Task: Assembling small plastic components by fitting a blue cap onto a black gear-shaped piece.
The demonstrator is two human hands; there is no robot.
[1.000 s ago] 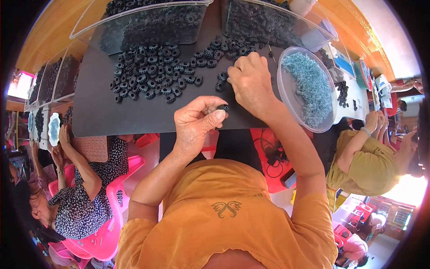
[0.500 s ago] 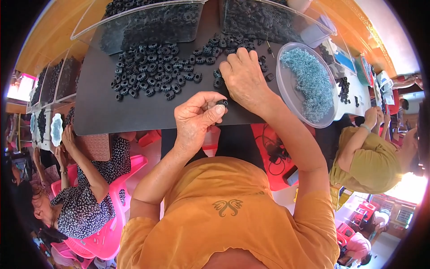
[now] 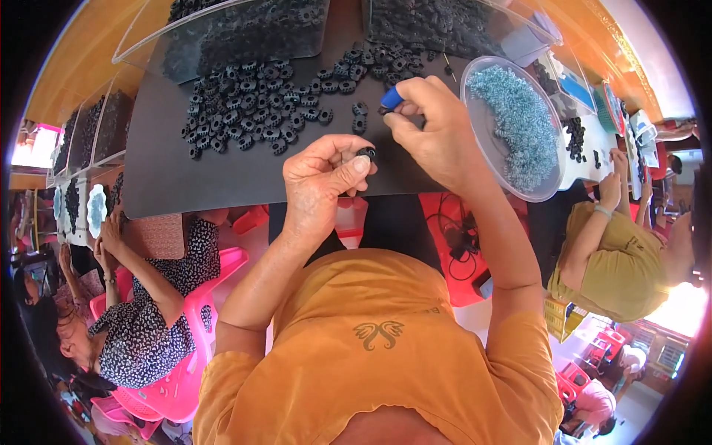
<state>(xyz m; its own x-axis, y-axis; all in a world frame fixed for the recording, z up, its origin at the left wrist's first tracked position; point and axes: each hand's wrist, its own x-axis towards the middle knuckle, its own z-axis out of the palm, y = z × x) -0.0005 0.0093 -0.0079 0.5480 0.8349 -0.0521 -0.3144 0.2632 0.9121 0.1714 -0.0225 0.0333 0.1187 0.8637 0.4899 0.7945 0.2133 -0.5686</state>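
My left hand [image 3: 319,178] is closed, pinching a small black plastic part [image 3: 366,153] between thumb and fingertips above the front of the dark mat. Just right of it and farther off, my right hand [image 3: 437,130] has thumb and index finger drawn together. A blue cover [image 3: 391,98] sits on that index fingertip, and a small dark piece shows beneath it, too small to name surely. Left of my hands spreads a pile of black toothed parts [image 3: 241,107]. Two or so loose black parts [image 3: 359,117] lie between that pile and my right hand.
A round clear tray [image 3: 472,130] of small pale blue pieces [image 3: 512,111] stands to the right. Clear bins [image 3: 256,33] of black parts line the far side. People sit at neighbouring tables on both sides, one on a pink chair [image 3: 189,337].
My right hand has drawn back from the black parts at the far middle, its fingers now pinched and the blue fingertip cover showing. My left hand keeps its black part. The view shifted slightly.
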